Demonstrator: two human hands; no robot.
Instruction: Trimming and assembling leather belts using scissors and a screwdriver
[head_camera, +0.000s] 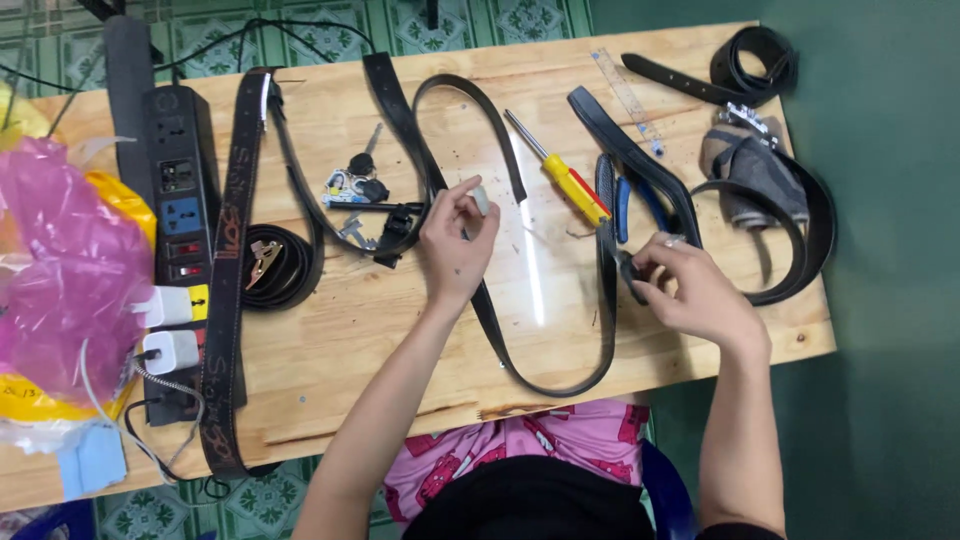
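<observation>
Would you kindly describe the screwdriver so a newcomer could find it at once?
On the wooden table, look just beyond the right hand, beside the black belt. The screwdriver lies diagonally there, the only tool with a yellow and red handle.

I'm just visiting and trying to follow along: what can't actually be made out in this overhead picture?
- Small pale thing in the left hand: too small to identify, half covered by fingertips.
- What the right hand pinches at the black belt: hidden by the fingers.
- Bunch of keys: too small for detail.
- Pink plastic bag: cut off by the left edge; contents hidden.
</observation>
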